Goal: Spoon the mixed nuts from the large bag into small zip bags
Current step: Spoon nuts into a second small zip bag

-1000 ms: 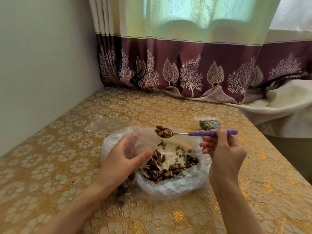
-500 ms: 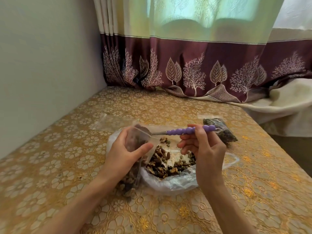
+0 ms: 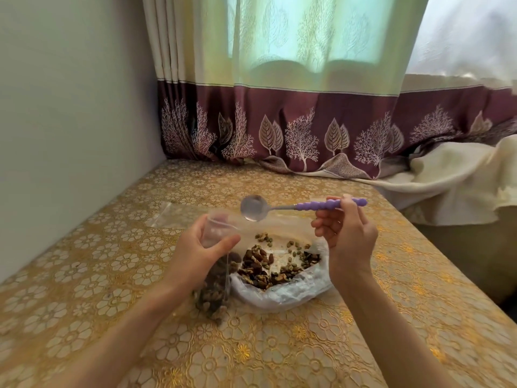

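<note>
My left hand (image 3: pixel 200 252) grips the open mouth of a small clear zip bag (image 3: pixel 214 289), which stands on the table partly filled with nuts. My right hand (image 3: pixel 345 233) pinches the purple beaded handle of a metal spoon (image 3: pixel 253 208). The spoon's bowl is empty and hovers just above and right of the small bag's mouth. The large white plastic bag (image 3: pixel 282 292) lies open between my hands, with mixed nuts (image 3: pixel 268 264) spread inside it.
An empty clear zip bag (image 3: pixel 179 212) lies flat on the gold floral tablecloth (image 3: pixel 84 275) behind my left hand. A wall runs along the left, a maroon-bordered curtain (image 3: pixel 279 130) hangs at the back, and the table's edge drops off at the right.
The spoon, loaded with nuts a second ago, went into the small bag's mouth and is now out and empty. The camera has shifted, and the filled bag at the back is out of sight.
</note>
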The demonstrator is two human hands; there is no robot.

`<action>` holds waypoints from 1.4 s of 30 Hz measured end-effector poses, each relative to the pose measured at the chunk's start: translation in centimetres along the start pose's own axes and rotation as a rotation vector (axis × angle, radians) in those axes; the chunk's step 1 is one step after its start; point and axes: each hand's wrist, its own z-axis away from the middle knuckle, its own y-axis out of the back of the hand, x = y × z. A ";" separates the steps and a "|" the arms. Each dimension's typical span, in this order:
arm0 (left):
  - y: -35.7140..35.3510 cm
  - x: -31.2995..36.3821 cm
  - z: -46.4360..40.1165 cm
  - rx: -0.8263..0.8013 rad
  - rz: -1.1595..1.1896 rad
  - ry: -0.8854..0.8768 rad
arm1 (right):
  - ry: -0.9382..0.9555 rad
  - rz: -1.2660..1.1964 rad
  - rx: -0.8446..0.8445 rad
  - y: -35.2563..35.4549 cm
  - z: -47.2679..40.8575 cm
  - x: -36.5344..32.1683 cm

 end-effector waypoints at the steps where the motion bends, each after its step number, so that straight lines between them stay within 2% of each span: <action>1: 0.3 0.3 0.2 0.009 0.017 -0.015 | 0.009 0.028 0.032 0.3 -0.1 0.0; 5: 2.2 1.5 1.1 0.106 0.037 -0.087 | 0.063 0.232 0.072 1.5 0.0 0.9; 9: 4.7 2.3 1.6 0.143 0.019 -0.132 | 0.061 0.387 0.003 2.7 0.4 2.0; 16: 4.4 2.0 0.4 0.066 -0.072 -0.175 | 0.021 0.498 -0.056 3.2 0.1 3.0; 22: 2.9 0.1 0.0 -0.054 -0.121 -0.159 | -0.058 0.458 -0.137 3.7 -0.5 3.0; 28: 2.4 -1.7 0.9 -0.040 -0.292 -0.147 | -0.209 0.437 -0.239 3.6 -0.5 3.1; 36: 3.0 -3.4 1.0 -0.075 -0.434 -0.218 | -0.305 0.378 -0.242 3.5 -0.2 3.1; 42: 3.0 -3.7 1.0 -0.070 -0.455 -0.246 | -0.303 0.296 -0.101 3.6 -0.4 2.8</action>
